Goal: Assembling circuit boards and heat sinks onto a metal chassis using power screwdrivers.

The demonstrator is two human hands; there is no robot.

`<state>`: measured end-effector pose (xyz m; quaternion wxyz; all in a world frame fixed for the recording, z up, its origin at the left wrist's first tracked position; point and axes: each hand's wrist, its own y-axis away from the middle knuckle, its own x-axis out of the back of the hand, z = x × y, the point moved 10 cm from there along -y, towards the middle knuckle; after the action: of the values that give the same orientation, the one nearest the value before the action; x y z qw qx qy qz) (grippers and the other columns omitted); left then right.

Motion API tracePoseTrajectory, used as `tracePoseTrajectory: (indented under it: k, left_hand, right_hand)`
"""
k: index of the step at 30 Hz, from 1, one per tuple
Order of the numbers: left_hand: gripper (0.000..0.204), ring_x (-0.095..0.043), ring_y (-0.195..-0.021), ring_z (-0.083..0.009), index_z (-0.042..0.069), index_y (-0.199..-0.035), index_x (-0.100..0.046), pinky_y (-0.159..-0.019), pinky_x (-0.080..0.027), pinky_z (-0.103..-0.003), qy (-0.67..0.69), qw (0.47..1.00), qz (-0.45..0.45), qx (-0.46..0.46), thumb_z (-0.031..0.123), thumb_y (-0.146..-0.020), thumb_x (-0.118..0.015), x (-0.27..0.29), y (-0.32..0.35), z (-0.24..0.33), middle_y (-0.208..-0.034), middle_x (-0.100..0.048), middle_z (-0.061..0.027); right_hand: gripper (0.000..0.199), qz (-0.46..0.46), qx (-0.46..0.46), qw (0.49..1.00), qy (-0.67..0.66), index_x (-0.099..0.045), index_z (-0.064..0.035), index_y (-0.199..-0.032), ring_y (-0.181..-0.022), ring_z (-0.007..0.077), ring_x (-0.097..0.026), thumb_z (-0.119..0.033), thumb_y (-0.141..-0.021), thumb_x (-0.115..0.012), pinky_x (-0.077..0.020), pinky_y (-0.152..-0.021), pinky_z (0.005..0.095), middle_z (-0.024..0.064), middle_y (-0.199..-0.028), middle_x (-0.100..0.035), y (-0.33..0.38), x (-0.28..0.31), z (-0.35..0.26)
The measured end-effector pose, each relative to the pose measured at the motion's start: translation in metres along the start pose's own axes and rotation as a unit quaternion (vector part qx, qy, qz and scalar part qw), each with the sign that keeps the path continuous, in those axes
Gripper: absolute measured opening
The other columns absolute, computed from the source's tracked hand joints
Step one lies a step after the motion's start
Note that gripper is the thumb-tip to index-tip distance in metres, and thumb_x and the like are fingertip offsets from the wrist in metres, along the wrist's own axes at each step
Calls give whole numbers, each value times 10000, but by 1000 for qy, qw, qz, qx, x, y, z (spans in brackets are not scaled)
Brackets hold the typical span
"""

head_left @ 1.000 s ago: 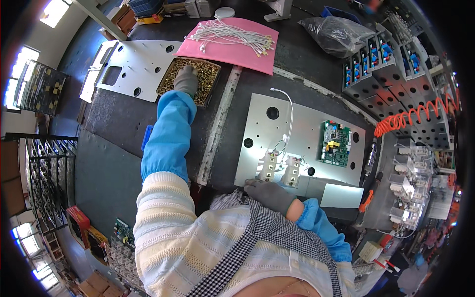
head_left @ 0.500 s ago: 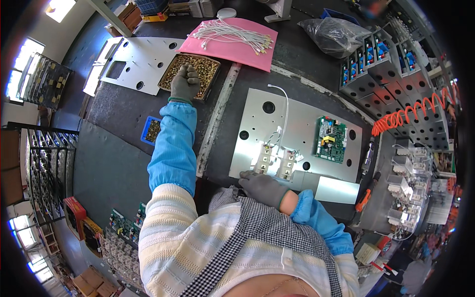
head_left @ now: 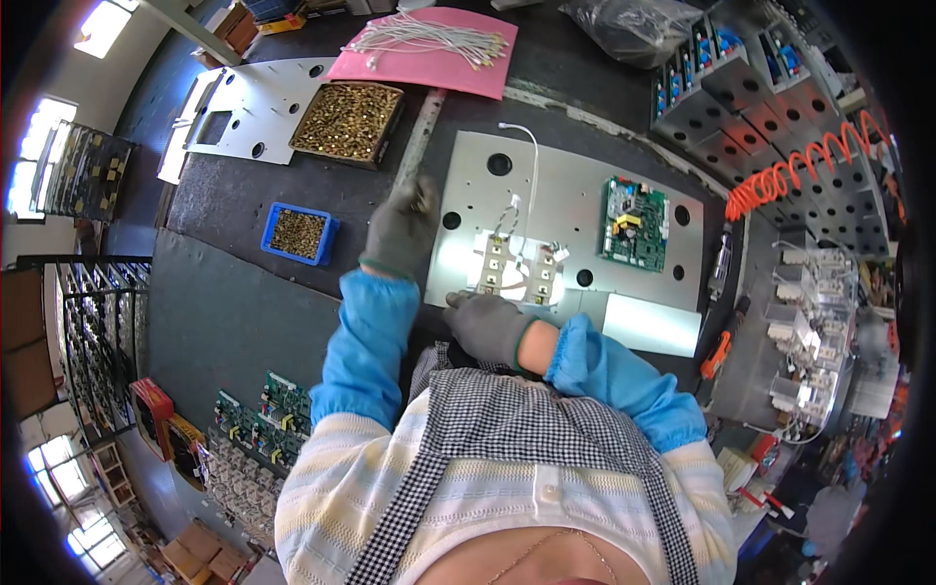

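Note:
My left hand point(head_left: 402, 229), in a grey glove, is closed over the bench just left of a silver metal plate point(head_left: 575, 195). Its fingertips are pinched, with small brass-coloured bits seeming to show there, too blurred to name. At the plate's near edge rests my right hand point(head_left: 490, 327), also gloved, its fingers curled together; what they may hold is hidden. Two pale terminal blocks point(head_left: 492, 261) with metal contacts stand on the plate just beyond it. A white cable point(head_left: 534, 180) runs up from them. Farther right on the plate sits a green circuit board point(head_left: 634, 224).
A tray of brass fasteners point(head_left: 348, 121) and a smaller blue bin point(head_left: 331, 239) lie to the left. White cables point(head_left: 429, 39) rest on a pink sheet at the back. At right are a coiled red hose point(head_left: 799, 161), a screwdriver-like tool point(head_left: 721, 263) and stacked metal housings point(head_left: 751, 117).
My left hand has left the fastener tray and come back toward me and right, beside the plate. My right hand stays at the plate's near edge. The whole view has shifted a little.

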<state>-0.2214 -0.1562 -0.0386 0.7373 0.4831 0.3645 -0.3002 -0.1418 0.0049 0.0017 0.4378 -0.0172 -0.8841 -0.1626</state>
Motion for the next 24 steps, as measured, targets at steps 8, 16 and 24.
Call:
tracePoseTrajectory:
  k: [8,16,24]
  left_hand:
    - [168,-438,-651,-58,38,-1196,-553,-516,-368,-200,-287,956,-35,-50,157,-1085,-513,7,71,-62,-853,-515,-14]
    - [164,-422,-564,-54,67,-1012,-625,-470,-347,-212,-370,922,60,-93,226,-1047,-642,-4,85,-66,-728,-522,28]
    - [306,-518,-669,-84,24,-1333,-598,-566,-449,-231,-338,928,86,-132,134,-1048,-611,10,90,-61,-900,-609,-17]
  right_hand:
    - [184,-49,64,993,85,-789,-78,-832,-779,358,-742,-213,-840,-665,-582,-654,495,161,-834,-744,16,0,-32]
    - [412,480,-70,846,-221,-642,-79,-1290,-783,239,-708,-59,-880,-676,-564,-695,321,146,-1117,-713,227,241,128]
    - [587,366,-648,668,-3,-621,-77,-1220,-1171,438,-645,-475,-817,-773,-507,-962,538,250,-1235,-682,408,136,440]
